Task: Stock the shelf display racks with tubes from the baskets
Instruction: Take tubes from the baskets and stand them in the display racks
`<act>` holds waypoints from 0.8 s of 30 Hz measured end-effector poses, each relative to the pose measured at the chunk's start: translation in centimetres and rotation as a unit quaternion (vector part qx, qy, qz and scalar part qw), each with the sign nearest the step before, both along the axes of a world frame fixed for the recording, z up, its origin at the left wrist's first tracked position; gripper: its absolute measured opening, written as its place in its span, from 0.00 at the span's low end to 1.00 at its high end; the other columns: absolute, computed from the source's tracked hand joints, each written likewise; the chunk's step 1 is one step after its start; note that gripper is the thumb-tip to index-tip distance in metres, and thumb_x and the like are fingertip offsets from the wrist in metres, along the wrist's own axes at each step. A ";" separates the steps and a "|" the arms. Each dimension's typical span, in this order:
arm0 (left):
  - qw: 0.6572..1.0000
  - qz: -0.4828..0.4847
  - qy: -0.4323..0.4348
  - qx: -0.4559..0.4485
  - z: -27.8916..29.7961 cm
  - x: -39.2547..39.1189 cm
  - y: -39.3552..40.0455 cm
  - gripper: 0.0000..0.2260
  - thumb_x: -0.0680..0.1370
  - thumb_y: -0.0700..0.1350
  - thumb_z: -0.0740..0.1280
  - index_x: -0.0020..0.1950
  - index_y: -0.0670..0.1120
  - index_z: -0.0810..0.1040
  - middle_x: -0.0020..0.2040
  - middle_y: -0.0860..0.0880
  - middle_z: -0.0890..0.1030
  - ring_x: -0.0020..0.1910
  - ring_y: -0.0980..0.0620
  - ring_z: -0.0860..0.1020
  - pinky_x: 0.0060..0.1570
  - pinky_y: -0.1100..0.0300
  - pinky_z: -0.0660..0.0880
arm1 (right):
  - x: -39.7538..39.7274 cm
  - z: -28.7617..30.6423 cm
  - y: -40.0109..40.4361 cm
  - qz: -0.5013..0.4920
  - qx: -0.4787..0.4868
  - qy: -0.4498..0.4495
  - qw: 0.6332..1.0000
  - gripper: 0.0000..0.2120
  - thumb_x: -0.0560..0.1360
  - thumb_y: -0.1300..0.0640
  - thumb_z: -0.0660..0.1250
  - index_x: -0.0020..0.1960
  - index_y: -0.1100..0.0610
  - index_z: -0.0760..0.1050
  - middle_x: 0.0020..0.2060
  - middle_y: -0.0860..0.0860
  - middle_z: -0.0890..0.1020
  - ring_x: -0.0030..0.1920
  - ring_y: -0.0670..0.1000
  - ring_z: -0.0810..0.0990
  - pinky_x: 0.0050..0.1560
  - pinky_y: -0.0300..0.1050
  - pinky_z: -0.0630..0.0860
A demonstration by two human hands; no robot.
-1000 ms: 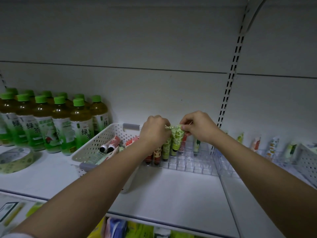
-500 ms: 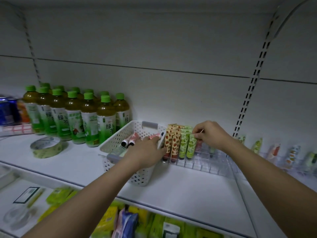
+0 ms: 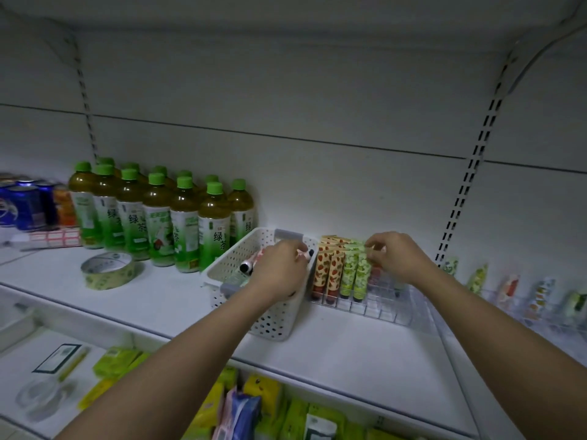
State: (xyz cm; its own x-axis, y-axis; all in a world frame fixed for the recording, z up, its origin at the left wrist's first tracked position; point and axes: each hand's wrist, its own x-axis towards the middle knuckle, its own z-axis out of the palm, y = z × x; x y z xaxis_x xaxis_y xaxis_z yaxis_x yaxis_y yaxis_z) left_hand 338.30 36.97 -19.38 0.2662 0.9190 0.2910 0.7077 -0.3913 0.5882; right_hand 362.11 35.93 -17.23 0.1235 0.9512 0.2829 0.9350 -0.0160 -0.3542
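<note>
A white perforated basket [image 3: 222,271] stands on the shelf with loose tubes in it, one showing a black cap [image 3: 246,267]. My left hand [image 3: 279,271] reaches into the basket and its fingers curl round a pink-and-white tube [image 3: 305,254]. Right of the basket is a clear display rack [image 3: 381,309] holding upright strawberry-print tubes [image 3: 327,271] and green-print tubes [image 3: 351,274]. My right hand [image 3: 395,258] hovers over the rack and pinches the top edge of the rightmost green tube [image 3: 363,274].
Green tea bottles [image 3: 158,223] stand in rows left of the basket, with a tape roll [image 3: 106,269] in front and blue cans [image 3: 22,204] farther left. A second rack with tubes [image 3: 508,290] sits at the right. Packaged goods [image 3: 254,408] fill the lower shelf.
My left hand let go of the green tube at the rack and dropped into the basket, closing on a tube. My right hand stayed on the green tube, which now stands in the rack.
</note>
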 end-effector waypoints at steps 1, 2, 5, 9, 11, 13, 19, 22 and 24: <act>0.999 -0.005 -0.036 -0.016 0.6 -0.8 0.2 0.13 0.81 0.44 0.60 0.64 0.52 0.75 0.52 0.53 0.80 0.46 0.54 0.81 0.45 0.55 0.81 | -0.1 0.5 -0.3 -0.004 0.020 -0.005 1.000 0.10 0.79 0.55 0.67 0.59 0.54 0.80 0.51 0.51 0.82 0.48 0.52 0.79 0.51 0.45 0.74; 0.998 -0.005 -0.059 -0.023 1.2 -1.9 0.6 0.14 0.81 0.41 0.60 0.64 0.51 0.75 0.52 0.53 0.80 0.44 0.54 0.81 0.42 0.58 0.81 | -0.2 1.1 -0.5 -0.004 0.042 -0.008 0.999 0.09 0.79 0.55 0.66 0.58 0.53 0.80 0.51 0.51 0.82 0.48 0.52 0.79 0.50 0.45 0.73; 0.999 0.016 -0.050 0.006 3.1 -5.3 2.0 0.15 0.79 0.37 0.61 0.64 0.48 0.76 0.59 0.48 0.79 0.50 0.55 0.78 0.44 0.64 0.75 | -1.1 2.7 -1.2 0.015 0.068 0.006 0.998 0.07 0.79 0.55 0.65 0.53 0.53 0.81 0.47 0.49 0.82 0.47 0.50 0.79 0.48 0.43 0.72; 1.000 0.024 -0.017 -0.001 3.9 -7.9 2.4 0.12 0.77 0.36 0.65 0.59 0.47 0.79 0.57 0.49 0.80 0.54 0.53 0.78 0.49 0.62 0.75 | -3.7 4.2 -1.7 0.052 0.056 0.050 0.996 0.06 0.79 0.58 0.65 0.49 0.52 0.82 0.42 0.45 0.81 0.41 0.45 0.80 0.39 0.38 0.73; 0.999 -0.008 0.027 -0.031 3.7 -7.9 1.9 0.08 0.77 0.39 0.68 0.54 0.48 0.80 0.53 0.51 0.80 0.48 0.57 0.78 0.42 0.67 0.74 | -5.3 4.5 -1.5 0.075 0.044 0.066 0.994 0.06 0.79 0.58 0.66 0.49 0.52 0.82 0.41 0.44 0.81 0.40 0.44 0.80 0.37 0.35 0.73; 0.995 -0.035 0.069 -0.058 3.4 -7.3 1.4 0.04 0.76 0.42 0.69 0.49 0.48 0.81 0.48 0.52 0.81 0.44 0.59 0.78 0.40 0.67 0.74 | -6.9 4.5 -1.2 0.094 0.031 0.062 0.993 0.06 0.78 0.58 0.66 0.48 0.52 0.81 0.41 0.45 0.82 0.40 0.43 0.80 0.37 0.34 0.72; 0.964 -0.022 0.245 -0.101 2.4 -4.1 0.7 0.09 0.75 0.48 0.70 0.47 0.43 0.76 0.45 0.48 0.79 0.42 0.50 0.78 0.42 0.59 0.77 | -10.4 3.7 -0.3 0.126 0.000 0.035 0.991 0.07 0.79 0.58 0.65 0.51 0.53 0.82 0.43 0.47 0.83 0.42 0.45 0.81 0.42 0.40 0.79; 0.960 -0.011 0.263 -0.093 2.3 -2.7 0.4 0.12 0.76 0.45 0.69 0.56 0.44 0.74 0.47 0.46 0.78 0.40 0.49 0.76 0.37 0.59 0.73 | -10.9 3.7 -0.2 0.126 -0.011 0.041 0.991 0.08 0.79 0.58 0.65 0.51 0.54 0.83 0.44 0.50 0.84 0.43 0.52 0.83 0.47 0.51 0.81; 0.961 -0.013 0.259 -0.091 2.3 -2.4 0.5 0.12 0.75 0.44 0.70 0.56 0.43 0.74 0.48 0.46 0.79 0.42 0.48 0.79 0.41 0.58 0.77 | -10.9 3.7 -0.1 0.122 -0.012 0.042 0.992 0.08 0.79 0.58 0.65 0.51 0.55 0.83 0.43 0.50 0.84 0.42 0.53 0.83 0.47 0.52 0.82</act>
State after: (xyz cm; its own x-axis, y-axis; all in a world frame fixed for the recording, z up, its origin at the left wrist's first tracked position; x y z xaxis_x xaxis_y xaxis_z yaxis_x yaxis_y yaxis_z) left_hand 335.92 37.44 -17.06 0.3554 0.9332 -0.0525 0.9157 -0.3364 0.2197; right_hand 351.24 35.80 -13.57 -0.0897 0.9617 0.2591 0.8793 0.1987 -0.4328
